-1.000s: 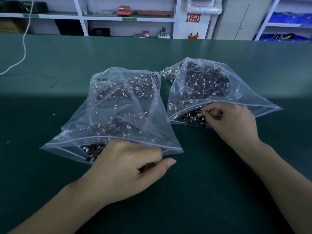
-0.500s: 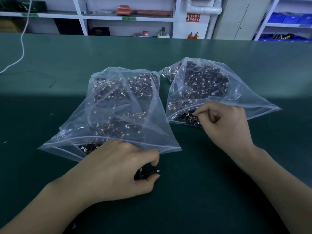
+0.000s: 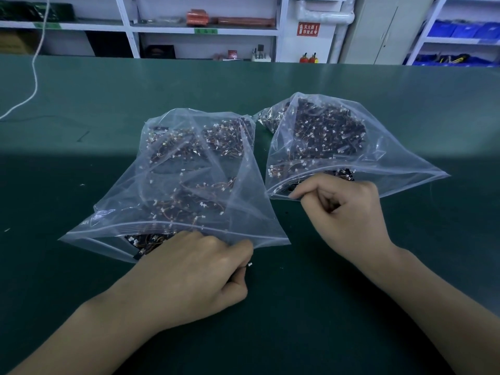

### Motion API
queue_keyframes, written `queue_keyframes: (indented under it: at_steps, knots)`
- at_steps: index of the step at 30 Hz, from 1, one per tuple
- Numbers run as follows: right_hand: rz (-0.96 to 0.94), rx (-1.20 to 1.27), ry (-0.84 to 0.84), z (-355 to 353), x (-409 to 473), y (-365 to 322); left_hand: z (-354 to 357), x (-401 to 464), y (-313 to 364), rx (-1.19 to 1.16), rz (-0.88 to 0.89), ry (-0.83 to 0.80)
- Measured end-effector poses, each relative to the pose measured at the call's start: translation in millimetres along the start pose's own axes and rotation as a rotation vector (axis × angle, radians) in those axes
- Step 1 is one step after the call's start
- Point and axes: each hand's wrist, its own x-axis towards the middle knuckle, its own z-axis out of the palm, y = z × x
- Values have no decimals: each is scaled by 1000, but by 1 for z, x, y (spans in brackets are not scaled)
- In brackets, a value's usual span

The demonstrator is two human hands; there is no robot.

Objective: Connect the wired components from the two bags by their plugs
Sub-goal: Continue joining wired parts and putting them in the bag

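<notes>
Two clear zip bags lie on the green table, each full of small dark components with thin wires and white plugs. The left bag [image 3: 189, 169] has its open mouth toward me. Just outside that mouth my left hand [image 3: 194, 277] grips a wired component; only its white plug [image 3: 249, 264] peeks out between the curled fingers. The right bag [image 3: 324, 139] opens toward me too. At its mouth my right hand [image 3: 346, 212] has its fingers curled, thumb and forefinger pinched together; whatever it holds is hidden.
The green table [image 3: 81, 185] stretches far to the back and both sides. A white cable [image 3: 33, 77] trails onto it at the far left. Shelves with boxes and blue bins stand behind the table.
My left hand has drawn a component out of the left bag toward me. My right hand has pulled back from inside the right bag's mouth to its edge, fingers curled tighter.
</notes>
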Motion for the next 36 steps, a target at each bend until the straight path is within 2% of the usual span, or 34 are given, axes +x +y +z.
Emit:
queue_keyframes:
  at_steps: [2,5,7,10,13,17,23,28,36]
  knots:
    - [-34,34,4,0,0,-1,-4,0,2,-34,59,52]
    - [-149,82,-54,0,-2,-7,-3,-1,7,-179,129,315]
    - [-204,88,-110,1,-4,-12,0,-1,10,-266,122,473]
    - [-241,128,-172,3,-7,-18,1,0,11,-309,70,620]
    - [-252,222,-210,7,-13,-25,2,1,9,-360,34,637]
    - [-214,306,-183,13,-15,-27,5,3,10,-392,28,619]
    - [-225,287,-160,15,-13,-23,6,3,10,-418,12,577]
    - [-196,371,-117,12,-11,-27,0,2,14,-493,0,632]
    - [-167,378,-114,12,-13,-27,2,5,12,-422,-49,693]
